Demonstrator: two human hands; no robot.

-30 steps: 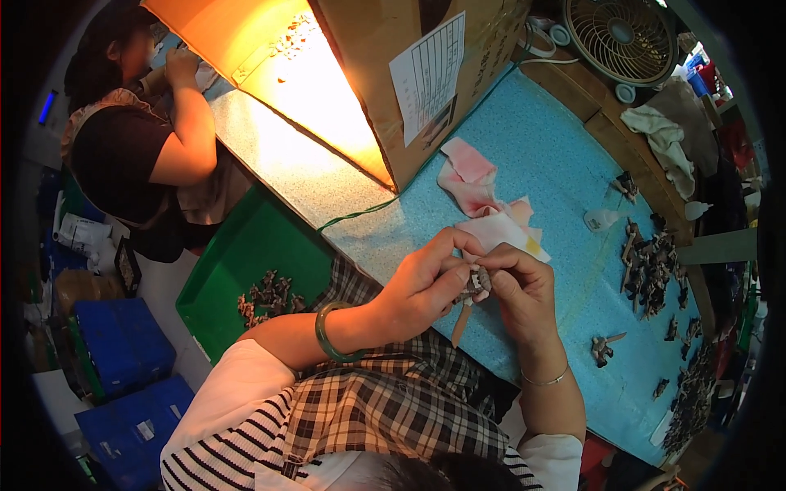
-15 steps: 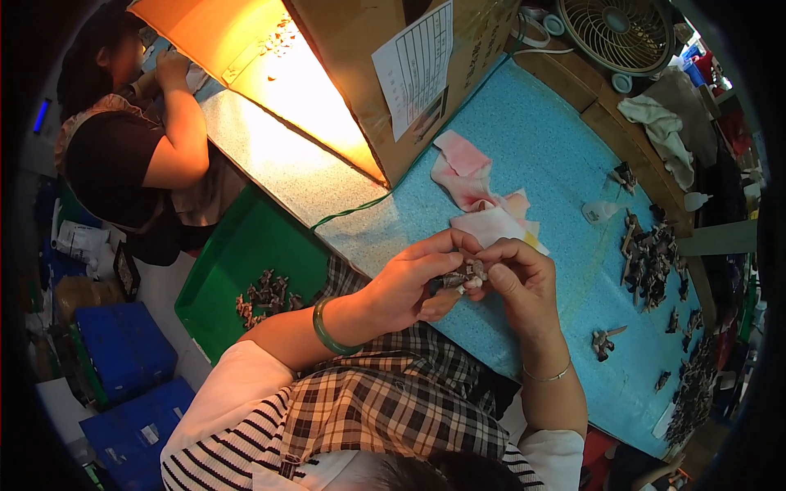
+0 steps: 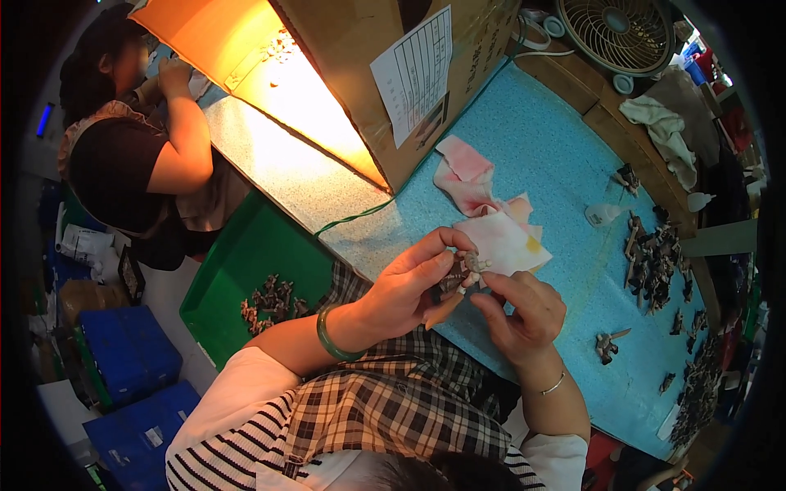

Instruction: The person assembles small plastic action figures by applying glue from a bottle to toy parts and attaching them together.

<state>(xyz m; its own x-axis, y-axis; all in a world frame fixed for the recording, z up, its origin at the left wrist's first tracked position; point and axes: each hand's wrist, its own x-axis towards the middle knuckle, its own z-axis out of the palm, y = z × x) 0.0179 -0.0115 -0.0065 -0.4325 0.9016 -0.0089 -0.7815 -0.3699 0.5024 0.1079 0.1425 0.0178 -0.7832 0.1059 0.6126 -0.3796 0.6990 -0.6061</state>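
Note:
My left hand pinches a small grey-brown figurine with pale parts between thumb and fingers, above the near edge of the blue tabletop. Close by on its right is my right hand; its thumb and forefinger are parted beside the figurine, and its other fingers curl inward. Whether the fingertips touch the figurine is too small to tell. Beyond the hands lies a crumpled white cloth with pink and yellow stains.
Figurines pile up on the right of the blue table, with a single figurine nearer. A small white bottle and a fan stand farther back. A lit cardboard box and a green tray are left. A co-worker sits far left.
My right hand has drawn back slightly to the right and down from the figurine, its thumb and forefinger now parted. The left hand keeps its hold, with more of the figurine showing.

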